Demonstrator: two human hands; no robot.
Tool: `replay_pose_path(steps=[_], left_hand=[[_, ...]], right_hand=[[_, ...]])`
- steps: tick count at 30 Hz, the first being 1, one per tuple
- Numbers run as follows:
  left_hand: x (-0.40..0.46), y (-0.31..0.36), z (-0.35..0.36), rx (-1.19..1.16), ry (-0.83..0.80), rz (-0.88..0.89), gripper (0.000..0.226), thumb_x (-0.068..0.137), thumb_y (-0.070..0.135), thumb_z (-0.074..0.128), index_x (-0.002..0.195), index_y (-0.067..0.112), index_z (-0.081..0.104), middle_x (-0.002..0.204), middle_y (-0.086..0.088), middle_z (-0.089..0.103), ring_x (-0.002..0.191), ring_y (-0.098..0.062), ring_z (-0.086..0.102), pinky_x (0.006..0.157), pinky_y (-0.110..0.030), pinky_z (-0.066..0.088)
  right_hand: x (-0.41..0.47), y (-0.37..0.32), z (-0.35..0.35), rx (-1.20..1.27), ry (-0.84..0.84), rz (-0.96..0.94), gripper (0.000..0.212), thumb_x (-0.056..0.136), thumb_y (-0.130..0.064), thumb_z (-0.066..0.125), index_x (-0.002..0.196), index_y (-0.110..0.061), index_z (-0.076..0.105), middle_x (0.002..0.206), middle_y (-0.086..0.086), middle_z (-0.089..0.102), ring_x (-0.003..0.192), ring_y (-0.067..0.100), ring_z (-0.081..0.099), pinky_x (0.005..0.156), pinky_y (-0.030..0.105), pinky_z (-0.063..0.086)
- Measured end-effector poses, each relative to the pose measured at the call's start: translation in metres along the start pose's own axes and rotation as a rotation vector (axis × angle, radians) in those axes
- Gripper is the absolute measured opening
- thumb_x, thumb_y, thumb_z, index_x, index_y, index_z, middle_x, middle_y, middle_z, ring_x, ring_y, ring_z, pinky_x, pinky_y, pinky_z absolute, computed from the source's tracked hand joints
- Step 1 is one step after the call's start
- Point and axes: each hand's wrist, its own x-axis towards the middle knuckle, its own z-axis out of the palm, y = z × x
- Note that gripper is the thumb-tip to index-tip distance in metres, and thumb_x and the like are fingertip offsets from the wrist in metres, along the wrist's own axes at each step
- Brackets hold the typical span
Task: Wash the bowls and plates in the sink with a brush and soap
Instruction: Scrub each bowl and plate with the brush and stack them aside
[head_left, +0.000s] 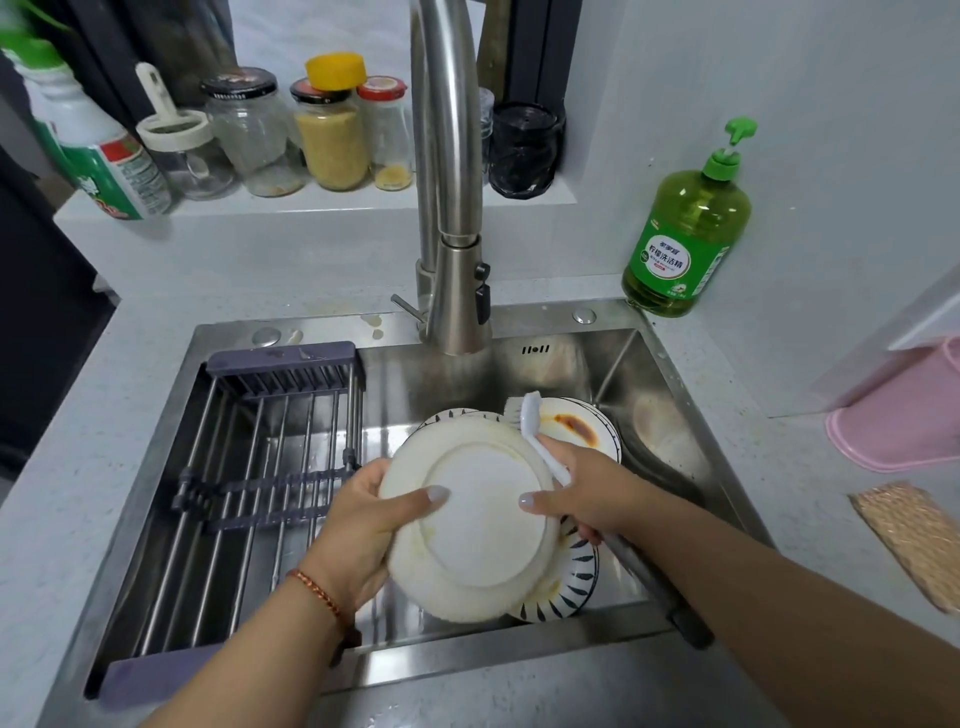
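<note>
Nearest, the left hand grips the white plate by its left rim, thumb curled over it, tilted above the sink. The right hand pinches the opposite rim while holding the brush, handle pointing away toward the faucet, bristles beyond the plate. Behind, a sauce-stained plate waits.

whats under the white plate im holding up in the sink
Under the white plate a patterned dish peeks out at its lower right; most of that dish and whatever lies beneath is covered.
</note>
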Motion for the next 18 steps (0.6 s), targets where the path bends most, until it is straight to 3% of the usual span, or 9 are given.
replay_pose_path(steps=[3, 6, 8, 11, 15, 18], left_hand=[[0.001, 0.019, 0.006, 0.255, -0.106, -0.044, 0.063, 0.048, -0.007, 0.087, 0.105, -0.001, 0.061, 0.102, -0.025, 0.069, 0.083, -0.036, 0.069, 0.066, -0.043, 0.058], [0.006, 0.036, 0.012, 0.403, -0.159, -0.039, 0.047, 0.056, -0.012, 0.082, 0.097, 0.002, 0.064, 0.097, -0.022, 0.072, 0.085, -0.037, 0.070, 0.076, -0.049, 0.058], [0.008, 0.043, 0.013, 0.459, -0.143, 0.017, 0.046, 0.051, -0.004, 0.083, 0.092, 0.005, 0.065, 0.093, -0.019, 0.073, 0.086, -0.038, 0.070, 0.079, -0.051, 0.057], [0.010, 0.045, 0.009, 0.569, -0.039, 0.148, 0.043, 0.053, 0.001, 0.086, 0.090, 0.006, 0.065, 0.092, -0.017, 0.072, 0.086, -0.034, 0.069, 0.079, -0.050, 0.058], [0.009, 0.041, 0.006, 0.691, 0.029, 0.259, 0.043, 0.048, 0.015, 0.084, 0.086, 0.011, 0.064, 0.088, -0.011, 0.071, 0.079, -0.026, 0.067, 0.074, -0.043, 0.056], [0.008, 0.034, 0.009, 0.785, 0.020, 0.315, 0.040, 0.058, 0.002, 0.087, 0.083, 0.021, 0.062, 0.084, -0.001, 0.068, 0.077, -0.020, 0.063, 0.070, -0.034, 0.054]], right_hand=[[-0.005, -0.015, -0.007, -0.160, -0.031, -0.058, 0.083, 0.084, -0.024, 0.071, 0.148, -0.037, 0.021, 0.098, 0.004, 0.051, 0.033, 0.009, 0.044, 0.037, 0.023, 0.042], [-0.004, -0.025, -0.007, -0.225, 0.016, -0.078, 0.089, 0.083, -0.025, 0.072, 0.150, -0.038, 0.015, 0.112, 0.012, 0.054, 0.042, 0.013, 0.047, 0.039, 0.024, 0.044], [-0.003, -0.026, -0.005, -0.208, 0.078, -0.039, 0.080, 0.088, -0.028, 0.065, 0.150, -0.036, 0.016, 0.103, 0.010, 0.061, 0.040, 0.012, 0.048, 0.039, 0.024, 0.043], [-0.005, -0.022, -0.005, -0.100, 0.150, 0.073, 0.053, 0.099, -0.023, 0.039, 0.148, -0.036, 0.023, 0.091, 0.015, 0.064, 0.036, 0.013, 0.048, 0.042, 0.024, 0.044], [-0.014, -0.018, 0.007, -0.018, 0.104, 0.149, 0.053, 0.100, -0.017, 0.030, 0.150, -0.035, 0.020, 0.084, 0.014, 0.065, 0.037, 0.014, 0.050, 0.046, 0.028, 0.045], [-0.023, -0.033, 0.019, -0.029, 0.086, 0.103, 0.055, 0.099, -0.022, 0.031, 0.149, -0.040, 0.017, 0.077, 0.009, 0.060, 0.038, 0.014, 0.051, 0.052, 0.034, 0.044]])
